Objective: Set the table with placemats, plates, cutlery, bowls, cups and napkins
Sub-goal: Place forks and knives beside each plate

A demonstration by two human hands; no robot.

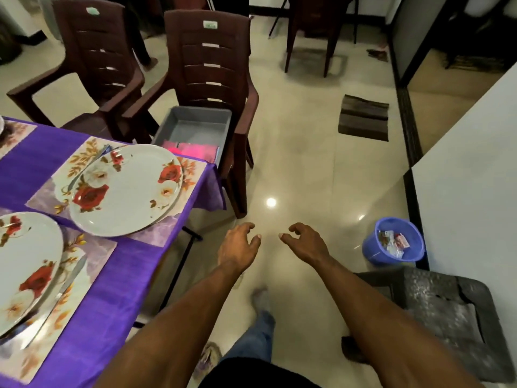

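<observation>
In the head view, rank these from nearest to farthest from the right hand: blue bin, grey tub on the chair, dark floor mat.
From the right hand:
1. Blue bin, on the floor to its right.
2. Grey tub, ahead-left on the chair seat.
3. Dark floor mat, ahead-right; only slightly farther.

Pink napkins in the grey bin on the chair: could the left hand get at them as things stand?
Probably yes. The left hand is empty and open over bare floor; the pink napkins lie uncovered in the open-topped grey bin, with only the table corner beside the path.

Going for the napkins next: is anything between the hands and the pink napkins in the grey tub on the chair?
Nothing visible. Both hands, left and right, are empty over bare floor; the pink napkins lie uncovered in the open grey tub.
</observation>
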